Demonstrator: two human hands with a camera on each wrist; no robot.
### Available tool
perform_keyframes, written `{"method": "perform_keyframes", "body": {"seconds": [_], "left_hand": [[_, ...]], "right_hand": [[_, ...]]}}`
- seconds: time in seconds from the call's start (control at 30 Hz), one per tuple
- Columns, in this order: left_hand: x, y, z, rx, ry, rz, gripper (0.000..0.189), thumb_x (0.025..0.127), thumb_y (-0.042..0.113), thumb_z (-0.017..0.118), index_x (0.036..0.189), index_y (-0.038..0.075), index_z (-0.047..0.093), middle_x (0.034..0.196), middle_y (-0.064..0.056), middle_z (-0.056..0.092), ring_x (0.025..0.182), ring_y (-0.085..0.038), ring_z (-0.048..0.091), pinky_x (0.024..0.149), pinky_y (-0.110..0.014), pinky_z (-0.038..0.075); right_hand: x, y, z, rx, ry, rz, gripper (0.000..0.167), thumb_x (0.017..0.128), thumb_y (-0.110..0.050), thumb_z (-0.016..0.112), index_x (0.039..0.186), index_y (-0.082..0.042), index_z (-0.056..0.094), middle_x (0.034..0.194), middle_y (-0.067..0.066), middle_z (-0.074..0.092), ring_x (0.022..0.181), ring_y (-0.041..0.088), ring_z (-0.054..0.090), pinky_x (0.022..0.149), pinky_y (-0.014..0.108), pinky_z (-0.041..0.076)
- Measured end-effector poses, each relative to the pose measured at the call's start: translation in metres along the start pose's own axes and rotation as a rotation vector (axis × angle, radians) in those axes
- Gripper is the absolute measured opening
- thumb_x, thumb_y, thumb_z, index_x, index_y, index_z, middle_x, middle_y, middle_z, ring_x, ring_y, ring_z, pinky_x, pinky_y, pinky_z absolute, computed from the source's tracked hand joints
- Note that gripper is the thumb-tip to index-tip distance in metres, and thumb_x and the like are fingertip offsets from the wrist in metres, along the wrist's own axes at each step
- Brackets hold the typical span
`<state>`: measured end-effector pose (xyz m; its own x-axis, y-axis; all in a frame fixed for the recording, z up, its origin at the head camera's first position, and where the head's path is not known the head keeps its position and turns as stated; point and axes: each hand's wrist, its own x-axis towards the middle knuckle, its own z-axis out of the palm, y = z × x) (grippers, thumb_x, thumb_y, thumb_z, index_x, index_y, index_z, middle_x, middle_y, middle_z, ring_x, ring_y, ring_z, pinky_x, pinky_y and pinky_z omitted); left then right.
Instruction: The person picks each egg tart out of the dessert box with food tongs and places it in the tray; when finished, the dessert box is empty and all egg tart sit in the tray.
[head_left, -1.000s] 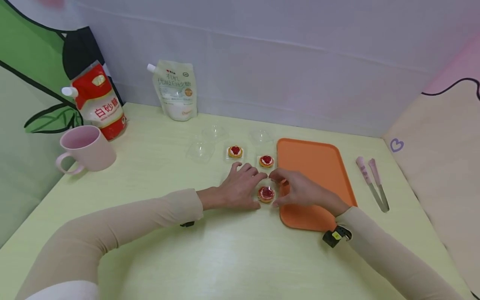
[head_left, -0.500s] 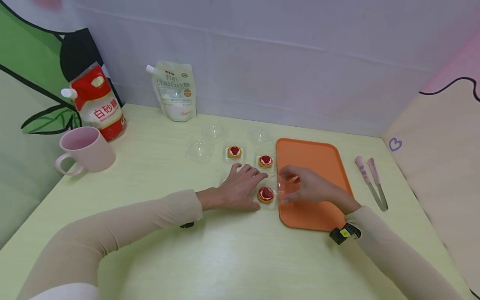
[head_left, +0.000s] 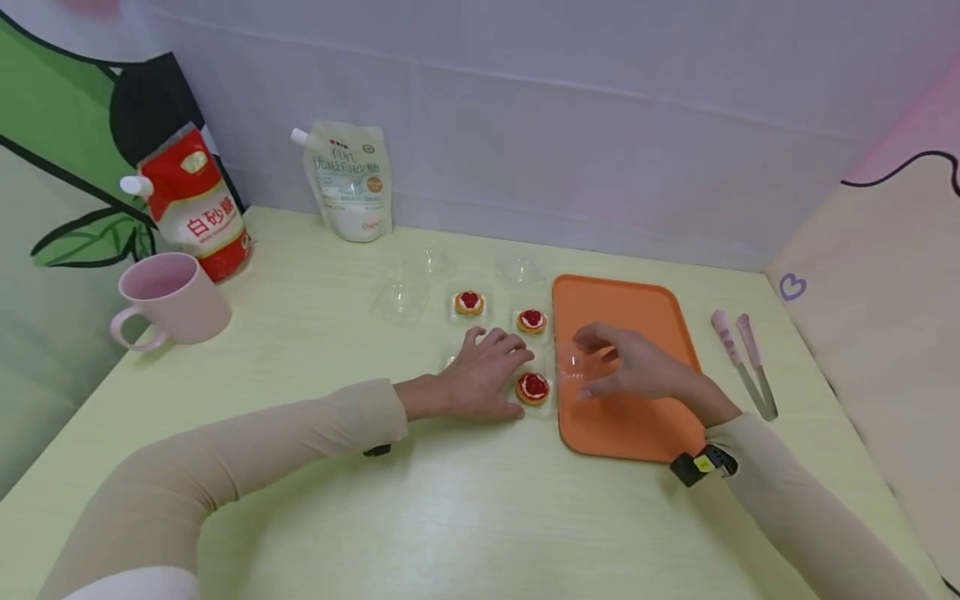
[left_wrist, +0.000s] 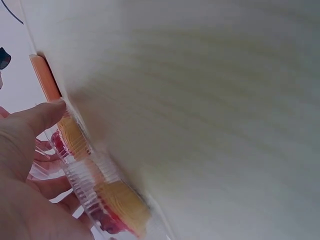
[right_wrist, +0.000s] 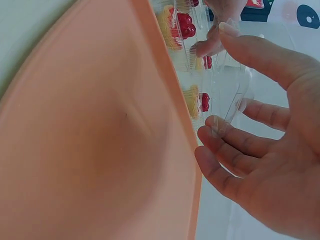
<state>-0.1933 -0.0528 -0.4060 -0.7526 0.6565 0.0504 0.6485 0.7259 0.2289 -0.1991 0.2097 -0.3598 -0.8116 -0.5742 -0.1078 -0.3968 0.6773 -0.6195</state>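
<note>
Right hand [head_left: 633,367]: is hovering over the left part of the orange tray [head_left: 645,308], thumb and fingers set fairly wide and holding a clear lid [head_left: 572,363] between them
Left hand [head_left: 483,379]: is gripping a clear base [head_left: 546,407], thumb at its near edge, a finger towards its far edge
Front tart [head_left: 532,388]: is sitting red-topped and uncovered in that base, between the two hands, just beside the left thumb
Half-hidden tart [left_wrist: 122,202]: is sitting in clear plastic below the left hand; whether it is wearing a lid I cannot tell
Far-left tart [head_left: 469,302]: is resting uncovered just beyond the left hand's fingers
Far-right tart [head_left: 532,322]: is resting uncovered beyond the gap between the hands, near the tray's left edge
Loose lids [head_left: 401,300]: three are lying beyond the left hand, behind and beside the far tarts
Pale pouch [head_left: 352,183]: is standing well beyond the left hand, against the wall
Red pouch [head_left: 202,208]: is leaning far off to the left hand's left
Pink mug [head_left: 180,300]: is standing in front of that pouch, well apart from either grip
Pink-handled utensils [head_left: 750,350]: are lying to the right hand's right, past the tray
</note>
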Motion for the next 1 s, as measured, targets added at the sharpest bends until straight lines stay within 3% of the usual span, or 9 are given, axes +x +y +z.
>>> {"method": "perform_keyframes", "body": {"seconds": [0.4,0.53,0.63,0.77,0.87,1.0], "left_hand": [[0.001,0.009,-0.001,0.051,-0.035,-0.051,0.076,0.073,0.053,0.081,0.133,0.014,0.057,0.12,-0.004,0.054,0.119,-0.024,0.045,0.11,-0.056,0.026],[0.001,0.008,-0.003,0.027,-0.062,-0.065,0.09,0.069,0.062,0.083,0.139,0.014,0.053,0.127,-0.004,0.051,0.125,-0.024,0.043,0.112,-0.057,0.024],[0.001,0.004,-0.007,-0.016,-0.043,-0.052,0.096,0.066,0.065,0.083,0.142,0.015,0.051,0.133,-0.004,0.049,0.13,-0.025,0.04,0.113,-0.056,0.024],[0.0,-0.005,-0.012,-0.133,0.056,-0.008,0.083,0.07,0.057,0.085,0.136,0.016,0.056,0.132,-0.004,0.051,0.13,-0.025,0.041,0.111,-0.053,0.027],[-0.001,-0.01,-0.015,-0.235,0.172,0.034,0.063,0.079,0.04,0.083,0.131,0.013,0.059,0.126,-0.006,0.055,0.125,-0.026,0.047,0.109,-0.051,0.031],[0.001,-0.015,-0.016,-0.299,0.336,0.125,0.048,0.089,0.018,0.074,0.133,0.01,0.055,0.119,-0.01,0.058,0.112,-0.026,0.056,0.1,-0.043,0.042]], "right_hand": [[0.004,-0.001,0.0,0.016,0.005,-0.026,0.072,0.08,-0.026,0.085,0.137,-0.001,0.049,0.133,0.015,0.059,0.124,0.035,0.055,0.1,0.053,0.048],[0.006,-0.002,0.0,0.025,0.008,-0.036,0.071,0.08,-0.027,0.085,0.137,0.0,0.05,0.133,0.016,0.059,0.124,0.035,0.055,0.1,0.053,0.048],[0.007,-0.002,-0.001,0.04,0.011,-0.045,0.071,0.081,-0.026,0.084,0.137,0.001,0.049,0.132,0.017,0.058,0.123,0.036,0.055,0.1,0.054,0.048],[0.009,-0.002,-0.003,0.072,0.016,-0.048,0.071,0.081,-0.025,0.084,0.137,0.001,0.049,0.133,0.016,0.058,0.123,0.036,0.054,0.101,0.056,0.047],[0.01,-0.003,-0.004,0.106,0.017,-0.052,0.07,0.081,-0.024,0.084,0.137,-0.001,0.049,0.132,0.014,0.058,0.123,0.034,0.054,0.102,0.056,0.047],[0.014,-0.003,-0.005,0.195,0.006,-0.055,0.065,0.084,-0.021,0.081,0.137,-0.002,0.05,0.129,0.011,0.06,0.122,0.031,0.056,0.102,0.051,0.048]]}}
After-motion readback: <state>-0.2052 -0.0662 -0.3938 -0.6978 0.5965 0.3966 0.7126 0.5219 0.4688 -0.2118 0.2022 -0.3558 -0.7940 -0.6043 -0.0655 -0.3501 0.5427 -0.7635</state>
